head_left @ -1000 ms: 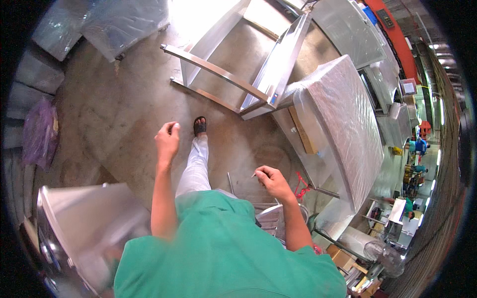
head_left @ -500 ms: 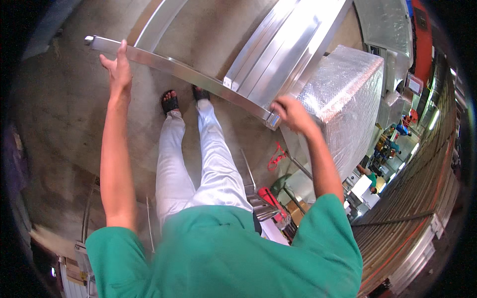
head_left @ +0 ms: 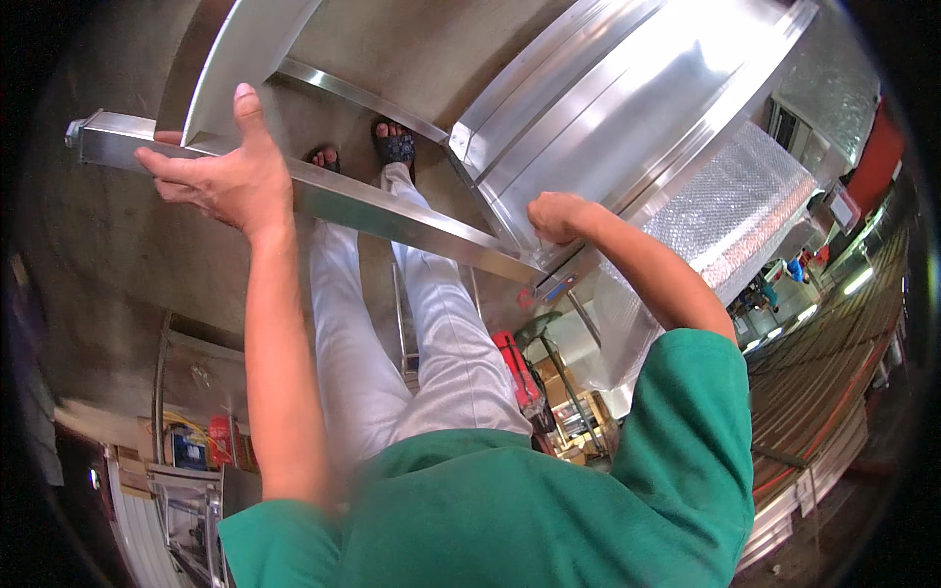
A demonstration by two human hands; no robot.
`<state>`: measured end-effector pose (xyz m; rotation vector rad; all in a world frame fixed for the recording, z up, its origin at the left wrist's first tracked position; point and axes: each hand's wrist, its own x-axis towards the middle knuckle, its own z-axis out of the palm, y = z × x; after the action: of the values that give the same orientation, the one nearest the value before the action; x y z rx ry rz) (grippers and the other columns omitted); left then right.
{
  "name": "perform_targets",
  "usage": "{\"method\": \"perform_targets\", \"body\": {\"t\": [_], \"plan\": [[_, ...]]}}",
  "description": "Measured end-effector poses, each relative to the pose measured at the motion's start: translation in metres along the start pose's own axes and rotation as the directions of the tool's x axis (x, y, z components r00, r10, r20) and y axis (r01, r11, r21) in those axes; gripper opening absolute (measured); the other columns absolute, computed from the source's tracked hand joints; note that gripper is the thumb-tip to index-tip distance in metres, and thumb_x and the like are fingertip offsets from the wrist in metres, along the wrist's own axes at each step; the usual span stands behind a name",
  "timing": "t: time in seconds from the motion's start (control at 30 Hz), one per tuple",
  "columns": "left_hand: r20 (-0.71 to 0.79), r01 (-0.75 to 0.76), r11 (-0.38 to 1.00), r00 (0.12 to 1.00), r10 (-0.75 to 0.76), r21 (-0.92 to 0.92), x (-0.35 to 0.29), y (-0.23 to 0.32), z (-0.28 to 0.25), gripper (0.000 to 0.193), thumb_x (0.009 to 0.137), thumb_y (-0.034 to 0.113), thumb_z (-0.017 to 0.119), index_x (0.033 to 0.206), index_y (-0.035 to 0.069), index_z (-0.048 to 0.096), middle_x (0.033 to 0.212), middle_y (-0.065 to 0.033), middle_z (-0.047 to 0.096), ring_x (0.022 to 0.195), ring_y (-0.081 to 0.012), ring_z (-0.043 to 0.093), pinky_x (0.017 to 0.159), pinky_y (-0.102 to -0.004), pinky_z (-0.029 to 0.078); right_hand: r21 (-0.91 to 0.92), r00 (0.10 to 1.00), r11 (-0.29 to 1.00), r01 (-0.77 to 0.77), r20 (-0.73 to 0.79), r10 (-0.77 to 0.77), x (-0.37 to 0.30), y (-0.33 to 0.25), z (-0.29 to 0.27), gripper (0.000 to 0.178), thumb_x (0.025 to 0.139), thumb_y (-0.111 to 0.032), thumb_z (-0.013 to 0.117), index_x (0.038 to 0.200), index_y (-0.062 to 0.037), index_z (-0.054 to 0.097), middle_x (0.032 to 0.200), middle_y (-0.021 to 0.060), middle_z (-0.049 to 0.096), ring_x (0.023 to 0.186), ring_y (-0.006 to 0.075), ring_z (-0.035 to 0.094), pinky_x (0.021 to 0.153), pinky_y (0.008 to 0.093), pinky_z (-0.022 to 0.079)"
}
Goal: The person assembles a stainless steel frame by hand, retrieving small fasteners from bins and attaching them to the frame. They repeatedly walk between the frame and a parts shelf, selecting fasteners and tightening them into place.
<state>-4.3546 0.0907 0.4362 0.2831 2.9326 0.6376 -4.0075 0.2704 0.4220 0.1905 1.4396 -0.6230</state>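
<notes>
A large silver metal frame (head_left: pixel 421 225) is tilted up in front of me. Its long square bar crosses before my legs, and broad shiny panels (head_left: pixel 608 127) run back from it. My left hand (head_left: pixel 225 186) holds the bar near its left end, thumb raised and the other fingers spread along it. A curved pale strip (head_left: pixel 240 69) rises from the bar beside that thumb. Near the bar's right end, my right hand (head_left: pixel 561 218) is closed at the panel's near edge; its fingertips are hidden.
A block in bubble wrap (head_left: pixel 725 196) stands to the right, behind the panels. A red case (head_left: pixel 520 372) lies beside my legs. Long stacked metal lengths (head_left: pixel 833 363) line the right side. Lower left is a rack (head_left: pixel 186 510) with tools.
The frame has come up closer to me, and its bar now hangs over my shins. My left hand has moved lower with fingers along the bar. The right hand has shifted slightly.
</notes>
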Motion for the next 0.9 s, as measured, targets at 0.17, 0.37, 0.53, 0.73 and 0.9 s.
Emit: {"method": "perform_targets", "body": {"t": [0.17, 0.37, 0.53, 0.73, 0.9], "plan": [[-0.016, -0.009, 1.0, 1.0, 0.009, -0.021, 0.002, 0.005, -0.001, 0.113, 0.079, 0.06, 0.069, 0.145, -0.01, 0.008, 0.14, -0.0319, 0.023, 0.134, -0.0438, 0.021, 0.106, -0.055, 0.031, 0.064, 0.994, 0.992, 0.112, -0.002, -0.112, -0.001, 0.011, 0.003, 0.02, 0.079, -0.015, 0.063, 0.089, 0.0004, 0.072, 0.097, 0.0231, 0.069, 0.095, 0.0391, 0.066, 0.083, 0.0451, 0.053], [0.001, -0.001, 0.999, 1.0, 0.001, -0.032, 0.001, 0.009, -0.002, 0.108, 0.081, 0.057, 0.069, 0.144, -0.009, 0.011, 0.138, -0.0301, 0.025, 0.135, -0.0435, 0.02, 0.106, -0.0548, 0.031, 0.118, 0.994, 0.987, 0.108, -0.026, -0.106, -0.001, 0.014, 0.002, 0.022, 0.079, -0.017, 0.065, 0.09, 0.0009, 0.071, 0.097, 0.0231, 0.069, 0.098, 0.0383, 0.066, 0.085, 0.0446, 0.053], [0.004, 0.016, 0.999, 1.0, -0.016, -0.043, 0.002, 0.009, -0.002, 0.106, 0.082, 0.055, 0.069, 0.144, -0.009, 0.012, 0.137, -0.0294, 0.026, 0.135, -0.043, 0.019, 0.106, -0.0547, 0.031, 0.093, 0.997, 0.993, 0.073, -0.003, -0.073, 0.002, 0.013, 0.006, 0.025, 0.076, -0.014, 0.066, 0.095, 0.0019, 0.07, 0.102, 0.0234, 0.068, 0.099, 0.0388, 0.066, 0.085, 0.044, 0.054], [0.022, 0.012, 1.0, 1.0, -0.012, -0.019, 0.002, 0.008, -0.003, 0.106, 0.083, 0.055, 0.069, 0.145, -0.007, 0.01, 0.139, -0.0299, 0.021, 0.136, -0.0432, 0.018, 0.107, -0.0543, 0.029, 0.056, 0.997, 0.996, 0.076, 0.029, -0.078, 0.005, 0.011, 0.005, 0.027, 0.072, -0.01, 0.064, 0.096, 0.003, 0.07, 0.104, 0.0246, 0.068, 0.102, 0.0382, 0.065, 0.087, 0.0438, 0.054], [0.013, 0.032, 0.999, 0.999, -0.032, -0.024, 0.001, 0.008, -0.002, 0.106, 0.082, 0.054, 0.07, 0.145, -0.007, 0.01, 0.14, -0.0304, 0.021, 0.136, -0.0433, 0.019, 0.107, -0.0538, 0.029, 0.047, 0.998, 0.997, 0.061, 0.03, -0.062, -0.001, 0.002, 0.0, 0.028, 0.073, -0.011, 0.064, 0.096, 0.0016, 0.07, 0.104, 0.0239, 0.068, 0.101, 0.0381, 0.066, 0.085, 0.0446, 0.054]]}}
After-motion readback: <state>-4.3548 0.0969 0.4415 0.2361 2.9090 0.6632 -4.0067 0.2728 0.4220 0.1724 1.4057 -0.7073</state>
